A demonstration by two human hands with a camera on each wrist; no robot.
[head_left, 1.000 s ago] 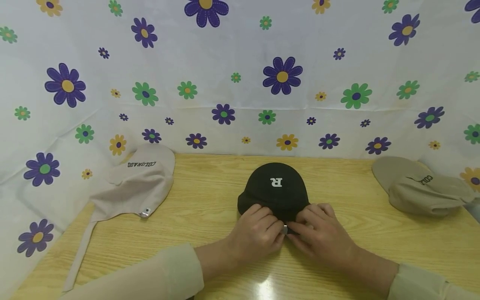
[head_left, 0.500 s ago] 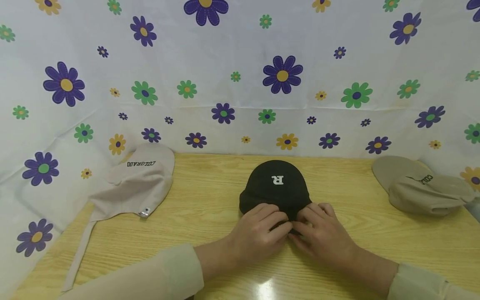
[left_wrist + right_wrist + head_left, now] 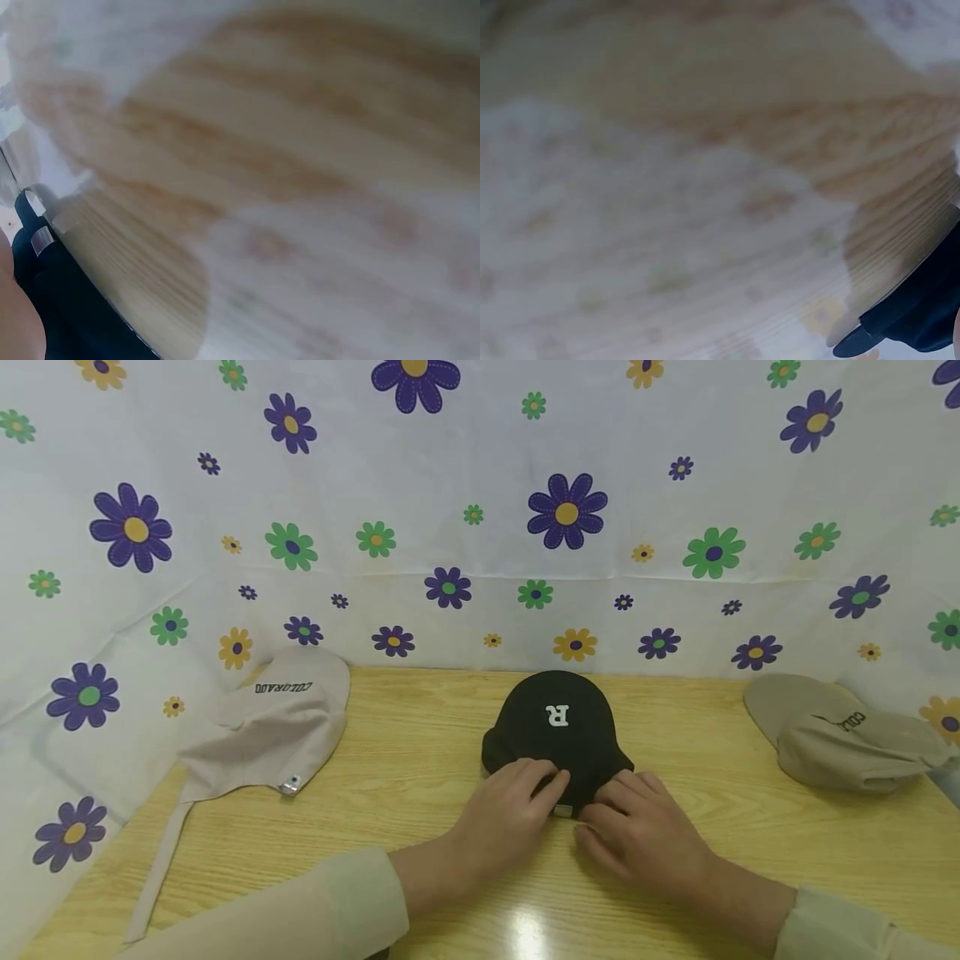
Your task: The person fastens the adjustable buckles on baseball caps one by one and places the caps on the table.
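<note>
A black baseball cap (image 3: 558,727) with a white letter R lies on the wooden table, its letter upside down to me. My left hand (image 3: 502,818) holds the cap's near left edge, thumb and fingers bent on the fabric. At the near right edge, my right hand (image 3: 637,831) grips the cap with curled fingers. Between the hands shows a small metal buckle (image 3: 562,811) at the back strap. The left wrist view catches the dark cap (image 3: 75,307) and a shiny buckle (image 3: 42,239). Only a dark piece of the cap (image 3: 922,315) appears in the right wrist view.
A pale pink cap (image 3: 277,727) marked COLORADO lies at the left, its loose strap (image 3: 159,872) trailing toward me. On the right rests a khaki cap (image 3: 840,735). Behind the table (image 3: 420,727) hangs a white cloth (image 3: 465,452) printed with flowers.
The black cap has shifted slightly away from me. My left hand has drawn back a little from the right hand, and the buckle is uncovered again after being hidden half a second ago.
</note>
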